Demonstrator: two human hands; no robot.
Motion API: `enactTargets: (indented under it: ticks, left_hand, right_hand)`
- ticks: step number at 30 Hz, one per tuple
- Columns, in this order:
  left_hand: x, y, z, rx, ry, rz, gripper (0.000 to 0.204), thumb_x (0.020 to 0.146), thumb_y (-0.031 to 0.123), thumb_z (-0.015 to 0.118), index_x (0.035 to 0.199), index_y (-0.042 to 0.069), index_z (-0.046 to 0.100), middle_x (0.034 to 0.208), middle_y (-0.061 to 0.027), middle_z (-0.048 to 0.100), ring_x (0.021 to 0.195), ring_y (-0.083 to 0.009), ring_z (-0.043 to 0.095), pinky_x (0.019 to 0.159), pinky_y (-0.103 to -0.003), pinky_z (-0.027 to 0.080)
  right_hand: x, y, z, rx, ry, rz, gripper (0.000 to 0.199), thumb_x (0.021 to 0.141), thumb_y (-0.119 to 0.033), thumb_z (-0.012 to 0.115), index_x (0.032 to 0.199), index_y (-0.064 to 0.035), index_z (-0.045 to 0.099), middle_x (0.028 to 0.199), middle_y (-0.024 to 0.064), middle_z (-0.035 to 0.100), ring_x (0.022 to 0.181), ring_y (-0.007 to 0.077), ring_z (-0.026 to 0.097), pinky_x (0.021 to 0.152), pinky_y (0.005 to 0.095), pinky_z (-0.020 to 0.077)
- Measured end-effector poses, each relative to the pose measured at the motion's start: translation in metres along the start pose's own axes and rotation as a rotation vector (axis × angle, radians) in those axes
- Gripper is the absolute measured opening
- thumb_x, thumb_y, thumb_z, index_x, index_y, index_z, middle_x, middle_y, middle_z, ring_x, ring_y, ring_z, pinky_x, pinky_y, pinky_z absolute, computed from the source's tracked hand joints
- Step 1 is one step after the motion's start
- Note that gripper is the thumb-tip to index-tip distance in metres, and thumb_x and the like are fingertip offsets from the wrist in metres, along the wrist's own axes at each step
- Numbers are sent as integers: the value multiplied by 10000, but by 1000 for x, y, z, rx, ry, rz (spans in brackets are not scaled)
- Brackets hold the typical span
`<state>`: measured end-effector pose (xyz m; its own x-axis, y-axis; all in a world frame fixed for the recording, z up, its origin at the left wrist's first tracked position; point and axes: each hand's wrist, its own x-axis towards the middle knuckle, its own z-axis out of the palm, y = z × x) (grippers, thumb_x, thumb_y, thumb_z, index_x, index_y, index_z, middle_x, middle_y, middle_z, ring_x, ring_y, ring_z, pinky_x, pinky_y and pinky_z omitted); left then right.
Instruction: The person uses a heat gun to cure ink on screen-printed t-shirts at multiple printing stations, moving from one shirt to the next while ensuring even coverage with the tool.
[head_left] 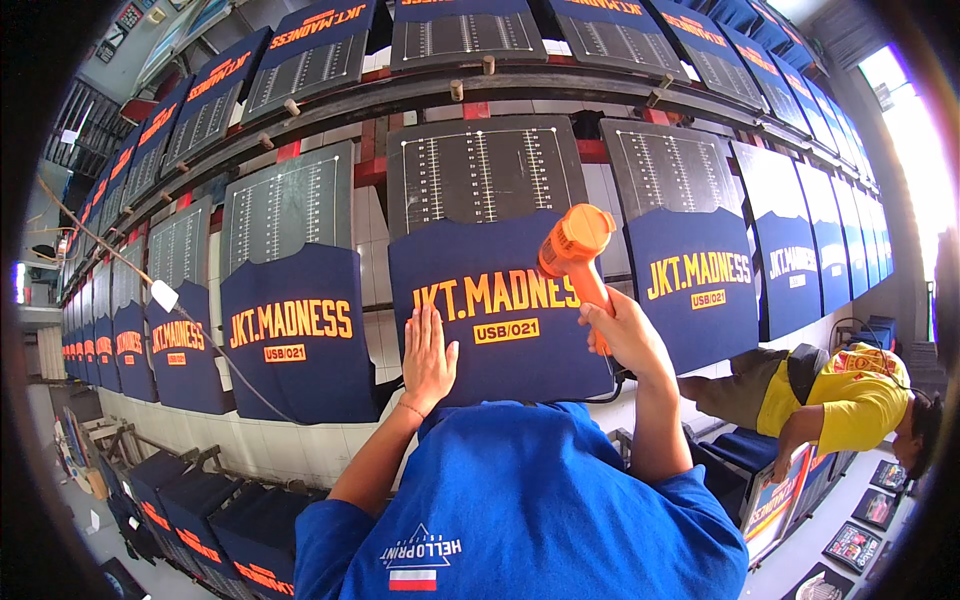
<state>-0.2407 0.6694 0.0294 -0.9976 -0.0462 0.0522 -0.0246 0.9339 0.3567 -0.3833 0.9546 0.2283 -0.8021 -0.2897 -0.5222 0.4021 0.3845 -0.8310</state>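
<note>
A navy shirt [505, 365] with orange lettering is stretched over the lower half of a dark printing board [482, 170] straight ahead. My left hand [428, 358] lies flat and open on the cloth, just below the lettering's left end. In my right hand [625, 335] is an orange heat gun [573, 245], gripped by its handle. Its nozzle is close to the right end of the lettering. My blue shirt hides the bottom of the board.
Matching boards with navy shirts run left [295, 330] and right [695, 285], with another row overhead [465, 35]. A person in a yellow shirt [850, 395] bends down at the right. Navy cloth stacks [200, 510] sit lower left. A cable [230, 360] hangs across the left boards.
</note>
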Motion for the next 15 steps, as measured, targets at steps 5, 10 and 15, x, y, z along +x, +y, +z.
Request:
enactTargets:
  ticks: [5, 10, 15]
  left_hand:
    - [33, -17, -1, 57, 61, -38, 669, 1046, 316, 435, 1577, -36, 228, 1647, -232, 222, 1541, -388, 178, 1256, -509, 147]
    - [77, -29, 2, 124, 115, -140, 627, 1069, 330, 365, 1539, -77, 281, 1628, -253, 247, 1537, -390, 182, 1259, -499, 145]
    - [72, -20, 2, 122, 71, -132, 630, 1067, 335, 367, 1540, -72, 284, 1628, -250, 251, 1537, -388, 184, 1263, -485, 143]
  right_hand:
    - [-10, 0, -3, 10, 83, 3, 229, 997, -200, 603, 1071, 16, 581, 830, 45, 616, 579, 82, 579, 527, 250, 500]
    - [-10, 7, -6, 20, 113, -2, 225, 1009, -200, 584, 1083, 13, 583, 853, 46, 623, 592, 73, 583, 522, 243, 503]
    - [-5, 5, -2, 51, 75, -35, 245, 1005, -217, 593, 1063, 20, 575, 831, 46, 615, 572, 86, 576, 525, 259, 496]
